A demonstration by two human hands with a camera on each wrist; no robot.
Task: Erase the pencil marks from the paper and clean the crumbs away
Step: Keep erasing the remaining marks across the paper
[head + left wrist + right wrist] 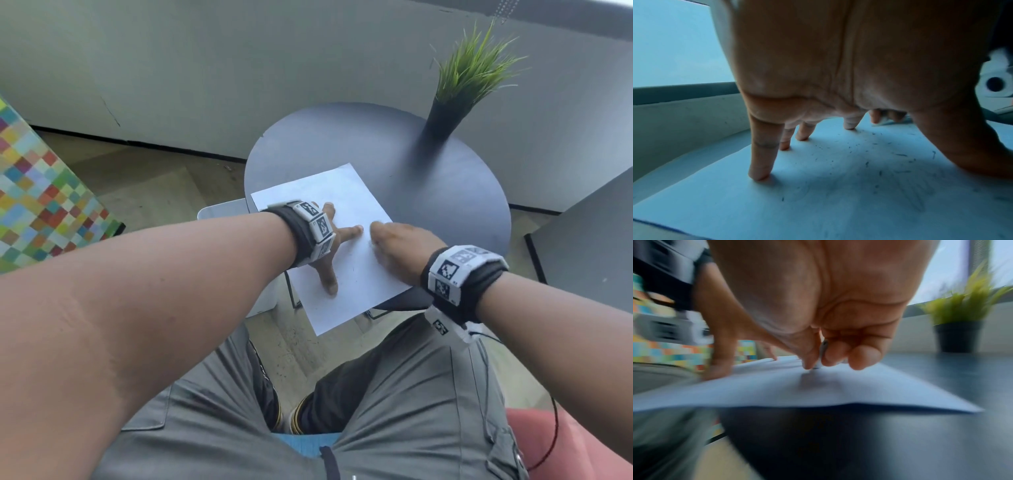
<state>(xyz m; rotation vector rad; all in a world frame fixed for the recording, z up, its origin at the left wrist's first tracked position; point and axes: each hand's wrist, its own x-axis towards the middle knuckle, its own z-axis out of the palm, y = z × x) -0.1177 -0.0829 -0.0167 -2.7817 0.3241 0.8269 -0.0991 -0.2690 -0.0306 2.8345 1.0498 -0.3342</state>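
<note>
A white sheet of paper [346, 192] lies on the round dark table [435, 192], its near corner hanging over the edge. My left hand [337, 248] is spread on it, straight fingers [760, 162] and thumb pressing it flat. Dark eraser crumbs [859, 146] and faint pencil marks [910, 194] lie on the paper [797, 211] under that palm. My right hand [387, 236] is just to the right and blurred. In the right wrist view its thumb and fingers [830, 353] pinch a small pale eraser [822, 347], whose tip touches the paper [859, 386].
A black pot with green grass-like leaves [445, 116] stands at the table's far right. A patchwork-coloured block [37, 192] is on the floor to the left. A second dark tabletop [589, 233] sits to the right. My knees are below the table's near edge.
</note>
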